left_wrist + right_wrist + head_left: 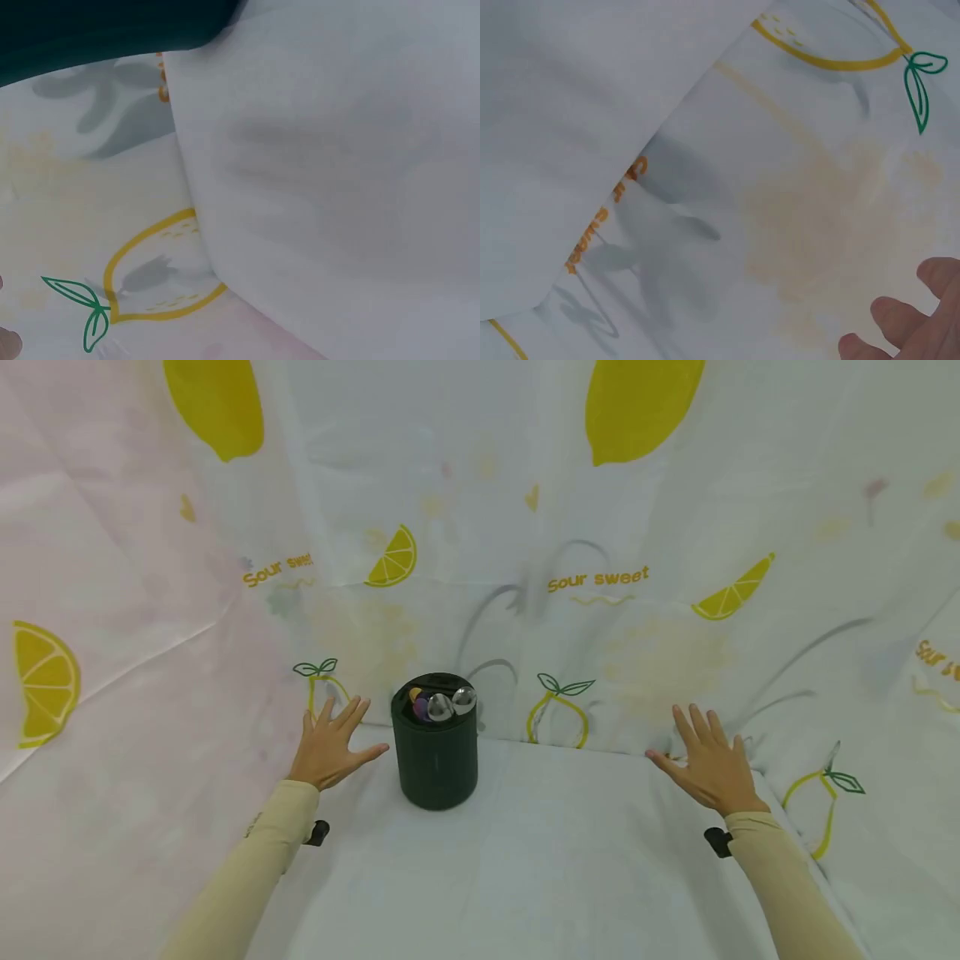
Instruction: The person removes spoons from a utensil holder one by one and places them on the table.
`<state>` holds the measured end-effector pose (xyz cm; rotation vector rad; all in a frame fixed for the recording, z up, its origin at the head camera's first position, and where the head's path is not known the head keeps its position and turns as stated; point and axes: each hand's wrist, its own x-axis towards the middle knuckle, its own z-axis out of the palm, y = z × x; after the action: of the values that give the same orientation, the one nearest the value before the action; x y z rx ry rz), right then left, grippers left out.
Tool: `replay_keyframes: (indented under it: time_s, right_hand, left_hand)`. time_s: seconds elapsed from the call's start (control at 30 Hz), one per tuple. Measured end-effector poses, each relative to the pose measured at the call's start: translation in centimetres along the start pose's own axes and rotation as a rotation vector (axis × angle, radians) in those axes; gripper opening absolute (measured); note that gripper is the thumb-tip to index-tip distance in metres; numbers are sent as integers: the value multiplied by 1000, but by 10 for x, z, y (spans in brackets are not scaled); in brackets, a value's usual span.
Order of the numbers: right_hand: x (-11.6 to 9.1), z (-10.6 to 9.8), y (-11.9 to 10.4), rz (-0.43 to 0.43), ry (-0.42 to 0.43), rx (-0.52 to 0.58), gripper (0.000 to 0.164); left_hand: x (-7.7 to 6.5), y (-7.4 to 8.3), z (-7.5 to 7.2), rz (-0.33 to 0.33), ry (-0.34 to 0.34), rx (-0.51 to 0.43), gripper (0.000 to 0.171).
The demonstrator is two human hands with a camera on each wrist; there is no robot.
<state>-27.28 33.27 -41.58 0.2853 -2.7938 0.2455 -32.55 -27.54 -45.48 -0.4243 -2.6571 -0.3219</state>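
A dark green cylindrical holder (pixel 437 768) stands upright left of centre, near the back of the white table. Out of its top show two shiny rounded metal ends (pixel 440 707) and some purple and yellow pieces; their kind cannot be made out. My left hand (pixel 330 747) is spread just left of the holder, thumb toward it but apart. Far to the right, my right hand (pixel 708 764) is likewise spread and holds nothing. In the left wrist view the holder's dark wall (pixel 112 30) fills the top left corner. Fingertips (pixel 896 322) of my right hand show in the right wrist view.
The white tabletop (pixel 555 852) spreads between and in front of the hands. Behind it and at both sides hangs a white cloth (pixel 480 510) printed with lemons and lettering. A small dark wrist device (pixel 318 833) sits under each sleeve.
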Motion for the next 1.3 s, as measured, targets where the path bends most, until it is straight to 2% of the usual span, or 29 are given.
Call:
replay_keyframes:
  time_s: [0.27, 0.37, 0.43, 0.5, 0.6, 0.67, 0.77, 0.87, 0.97, 1.13, 1.3]
  right_hand:
    - [4, -3, -1, -17, 40, 14, 89]
    - [4, -4, -4, -36, 109, 72, 81]
    - [5, -4, -9, -66, 199, 130, 68]
    - [9, -3, -19, -99, 289, 207, 52]
    - [18, -2, -41, -167, 418, 310, 32]
    - [26, -2, -58, -201, 469, 392, 25]
    - [36, -2, -84, -235, 519, 519, 19]
    - [43, 0, -112, -247, 520, 666, 17]
    - [45, 0, -140, -264, 482, 803, 17]
    - [42, -8, -185, -285, 390, 943, 18]
    - [61, 10, -205, -275, 323, 1036, 21]
  left_hand:
    - [2, -2, -2, 18, 21, -5, 91]
    - [2, 0, -2, 101, 87, -71, 72]
    - [2, 3, -3, 161, 163, -123, 53]
    - [2, 8, -6, 187, 221, -203, 40]
    - [3, 18, -10, 134, 252, -323, 37]
    - [4, 24, -12, 86, 244, -405, 42]
    - [6, 32, -13, 55, 232, -505, 48]
    - [5, 40, -11, 37, 223, -612, 50]
    - [4, 46, -7, 19, 227, -693, 50]
    - [1, 52, -2, 21, 238, -736, 46]
    - [3, 55, 1, 22, 242, -752, 47]
